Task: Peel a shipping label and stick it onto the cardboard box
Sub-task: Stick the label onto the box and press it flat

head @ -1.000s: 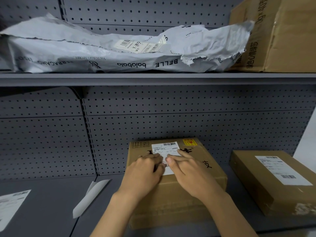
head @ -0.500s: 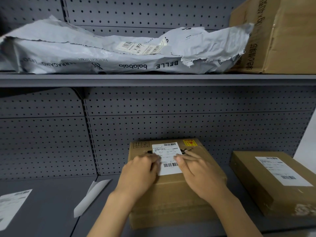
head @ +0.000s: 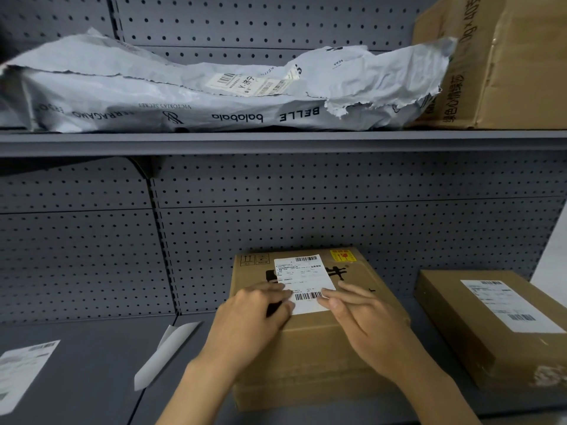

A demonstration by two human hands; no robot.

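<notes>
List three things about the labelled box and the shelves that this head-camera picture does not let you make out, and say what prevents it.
- Lower left corner of the shipping label: covered by the left hand.
- Black print on the cardboard box: mostly under the label.
- Sheet at the left of the lower shelf: cut off by the frame edge, text blurred.

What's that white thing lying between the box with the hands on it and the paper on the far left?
In the head view, a curled white backing strip lies on the grey shelf between them.

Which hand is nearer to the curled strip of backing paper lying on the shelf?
Left. The left hand rests on the cardboard box, just right of the backing paper; the right hand lies farther right, across the box top.
</notes>
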